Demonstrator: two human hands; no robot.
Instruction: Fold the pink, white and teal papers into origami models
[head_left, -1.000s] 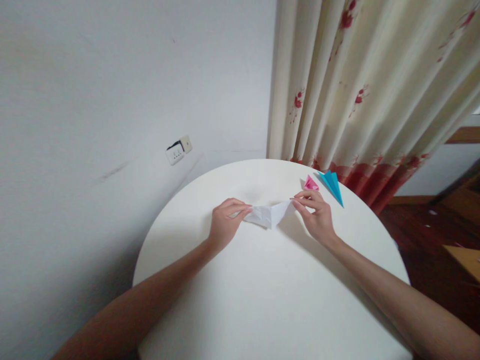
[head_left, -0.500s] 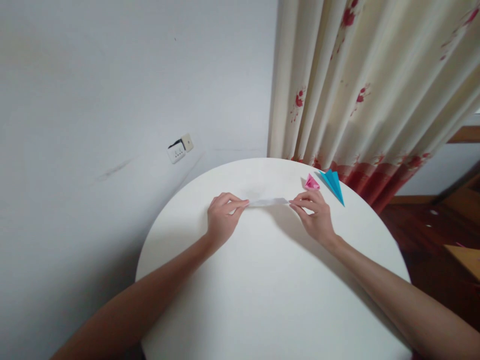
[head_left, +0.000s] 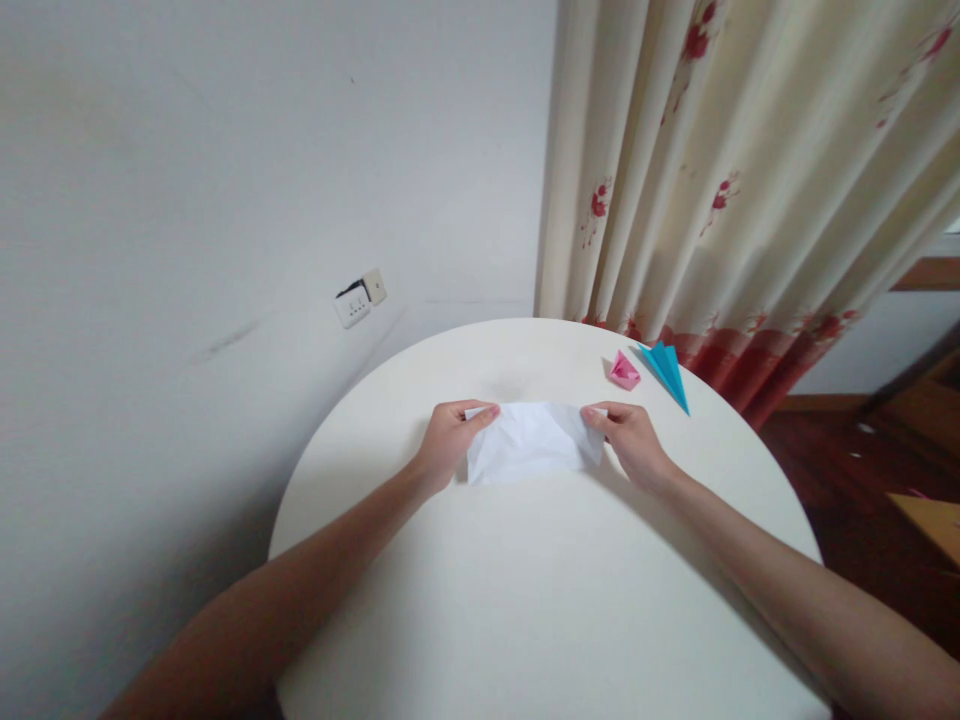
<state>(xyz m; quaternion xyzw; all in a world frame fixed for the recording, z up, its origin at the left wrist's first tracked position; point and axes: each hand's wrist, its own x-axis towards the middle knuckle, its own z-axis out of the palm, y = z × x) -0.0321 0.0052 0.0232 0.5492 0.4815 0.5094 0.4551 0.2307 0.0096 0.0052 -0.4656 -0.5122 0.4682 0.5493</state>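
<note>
Left hand (head_left: 444,450) pinches the white paper's (head_left: 534,443) left edge, right hand (head_left: 634,447) pinches its right, sheet stretched just above the round tabletop (head_left: 540,600). Pull unevenly and it could tear or crease crooked. Pink folded piece (head_left: 624,371) and blue paper plane (head_left: 666,371) sit beyond.
</note>
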